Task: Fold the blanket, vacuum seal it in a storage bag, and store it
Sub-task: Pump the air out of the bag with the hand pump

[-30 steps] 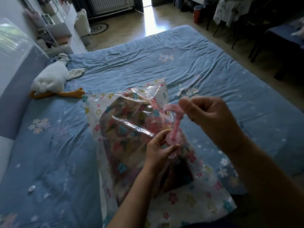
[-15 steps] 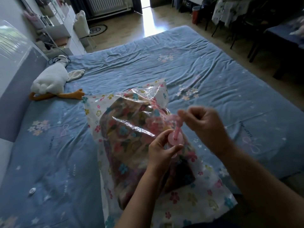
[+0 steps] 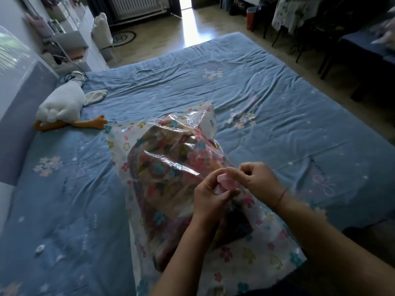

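glossy plastic bag [image 3: 171,146], matt cloth bedsheet [image 3: 267,86]

Looking forward and down from head height, wide-angle, over both forearms onto the bed [image 3: 277,86], with the left hand [image 3: 210,195] and right hand [image 3: 256,178] close under the lens, low and just right of centre. Facing along the mattress toward the far floor [image 3: 162,39] and radiator [image 3: 136,5]. Catching the headboard [image 3: 19,124] at the left border, dark chairs [image 3: 320,45] upper right, straight lines bowing toward the edges.
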The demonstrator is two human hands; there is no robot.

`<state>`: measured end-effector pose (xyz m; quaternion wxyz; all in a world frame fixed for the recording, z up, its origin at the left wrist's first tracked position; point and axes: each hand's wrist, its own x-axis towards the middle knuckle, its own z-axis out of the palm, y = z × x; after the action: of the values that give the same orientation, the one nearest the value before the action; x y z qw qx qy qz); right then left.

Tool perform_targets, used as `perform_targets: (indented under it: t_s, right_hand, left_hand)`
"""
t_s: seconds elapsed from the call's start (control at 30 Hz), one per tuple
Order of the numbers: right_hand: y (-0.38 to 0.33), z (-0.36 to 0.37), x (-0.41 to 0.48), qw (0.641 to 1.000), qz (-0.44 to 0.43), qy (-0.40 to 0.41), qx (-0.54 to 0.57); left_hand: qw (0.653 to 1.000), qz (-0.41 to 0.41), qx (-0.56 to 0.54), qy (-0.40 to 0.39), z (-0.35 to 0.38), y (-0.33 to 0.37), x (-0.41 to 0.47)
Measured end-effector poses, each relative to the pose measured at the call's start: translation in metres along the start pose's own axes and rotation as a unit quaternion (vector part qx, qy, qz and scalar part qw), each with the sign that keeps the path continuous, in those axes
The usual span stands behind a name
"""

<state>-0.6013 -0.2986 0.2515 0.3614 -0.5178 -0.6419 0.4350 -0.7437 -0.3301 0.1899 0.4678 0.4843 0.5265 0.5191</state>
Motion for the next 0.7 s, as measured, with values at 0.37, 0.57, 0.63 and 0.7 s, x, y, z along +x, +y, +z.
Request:
perform_targets:
  t_s: [0.37,0.57,0.63,0.7]
  right_hand:
    - [-0.017,0.004,0.002,0.999,-0.033,0.006,0.036]
    - [-0.07,-0.018,0.003,0.982,-0.127,0.017,0.137]
    - [-0.081,-0.023,0.004,0.967,-0.17,0.032,0.187]
    - [-0.058,-0.012,0.001,0.976,-0.151,0.043,0.153]
  left_hand:
    - [1.0,-0.024,-0.006,0.012,-0.003,0.0,-0.003]
    - [1.0,-0.012,-0.011,0.022,-0.007,0.003,0.003]
    - [1.0,-0.014,-0.006,0.016,-0.007,0.004,0.003]
    - [1.0,-0.016,-0.013,0.018,-0.006,0.002,0.003]
